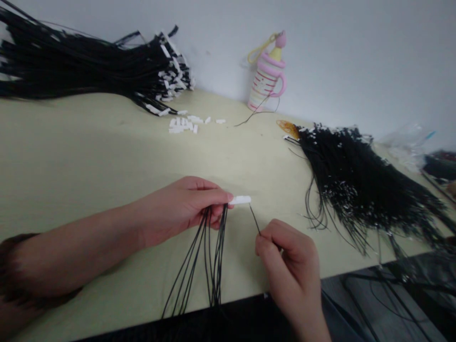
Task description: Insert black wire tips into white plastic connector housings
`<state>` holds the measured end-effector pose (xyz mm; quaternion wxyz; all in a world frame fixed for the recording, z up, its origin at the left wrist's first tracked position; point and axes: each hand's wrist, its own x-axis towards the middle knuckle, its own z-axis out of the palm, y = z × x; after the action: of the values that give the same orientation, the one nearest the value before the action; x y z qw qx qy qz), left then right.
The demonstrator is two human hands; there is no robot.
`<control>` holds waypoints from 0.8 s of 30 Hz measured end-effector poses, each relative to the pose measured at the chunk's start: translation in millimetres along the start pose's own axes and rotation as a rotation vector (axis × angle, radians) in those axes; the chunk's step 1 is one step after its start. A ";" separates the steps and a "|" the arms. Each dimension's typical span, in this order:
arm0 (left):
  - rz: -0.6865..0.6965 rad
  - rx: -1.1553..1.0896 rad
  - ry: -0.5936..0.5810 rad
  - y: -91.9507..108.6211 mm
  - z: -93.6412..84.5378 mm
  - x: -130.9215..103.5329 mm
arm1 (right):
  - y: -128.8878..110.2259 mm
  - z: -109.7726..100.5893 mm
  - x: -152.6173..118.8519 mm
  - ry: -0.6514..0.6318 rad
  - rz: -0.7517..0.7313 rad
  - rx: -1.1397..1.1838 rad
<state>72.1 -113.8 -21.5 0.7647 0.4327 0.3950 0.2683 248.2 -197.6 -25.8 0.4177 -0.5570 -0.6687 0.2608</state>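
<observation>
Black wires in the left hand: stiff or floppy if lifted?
Probably bendable but slightly springy: the black wires run down from the left hand in nearly straight lines. Likely light, since each strand looks thin. Apt to splay: they already spread into separate strands below the grip.

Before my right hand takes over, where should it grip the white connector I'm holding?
Probably the exposed stretch, from the right, pinching its long edges: the white connector juts rightward past the left hand, which covers its other end. Avoid the right tip, where the black wire appears to meet it.
</observation>
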 end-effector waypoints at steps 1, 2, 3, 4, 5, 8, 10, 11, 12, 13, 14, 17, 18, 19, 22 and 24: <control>0.001 0.002 0.000 0.1 0.1 -0.2 | 0.2 -0.4 0.2 -0.005 -0.009 -0.002; -0.002 0.003 0.000 0.1 0.2 -0.4 | 0.3 -0.9 0.3 -0.008 -0.016 -0.003; -0.004 0.001 0.000 0.2 0.3 -0.5 | 0.4 -1.4 0.4 -0.012 -0.023 -0.003; -0.007 0.001 0.002 0.3 0.2 -0.7 | 0.6 -1.9 0.5 -0.016 -0.027 -0.002; -0.007 0.001 0.002 0.2 0.1 -0.7 | 0.7 -2.2 0.4 -0.021 -0.031 -0.003; -0.002 0.000 -0.004 -0.5 -0.9 -0.3 | 1.3 -2.6 0.0 -0.023 -0.030 -0.006; 0.001 -0.001 -0.008 -1.5 -1.8 0.5 | 1.4 -2.1 -0.5 -0.010 -0.018 -0.008; 0.001 -0.003 -0.007 -2.0 -2.2 0.9 | 1.4 -1.7 -0.7 -0.004 -0.015 -0.006; -0.002 -0.004 -0.005 -2.3 -2.4 1.3 | 1.2 -1.3 -0.9 0.002 -0.011 -0.003; -0.002 -0.004 -0.002 -2.5 -2.5 1.6 | 0.9 -0.9 -1.0 0.006 -0.012 0.000; -0.001 -0.007 -0.001 -2.6 -2.5 1.9 | 0.7 -0.6 -1.0 0.004 -0.016 0.003; 0.001 -0.002 -0.004 -1.9 -1.9 1.8 | 0.3 -0.3 -0.4 -0.007 -0.025 0.001; 0.003 0.000 -0.004 -1.6 -1.6 1.5 | 0.5 -0.4 0.0 -0.012 -0.027 0.000; 0.003 0.002 -0.005 -1.3 -1.3 1.1 | 0.8 -0.5 0.4 -0.017 -0.028 0.000; 0.001 0.009 0.000 -1.0 -0.8 0.1 | 2.0 -0.8 1.1 -0.016 -0.025 0.000; -0.005 0.011 0.005 -1.2 -0.8 0.2 | 2.5 -0.5 1.0 -0.022 -0.021 -0.004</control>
<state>71.6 -113.8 -22.9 0.7620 0.4354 0.3993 0.2651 249.9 -196.2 -27.3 0.4119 -0.5478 -0.6798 0.2611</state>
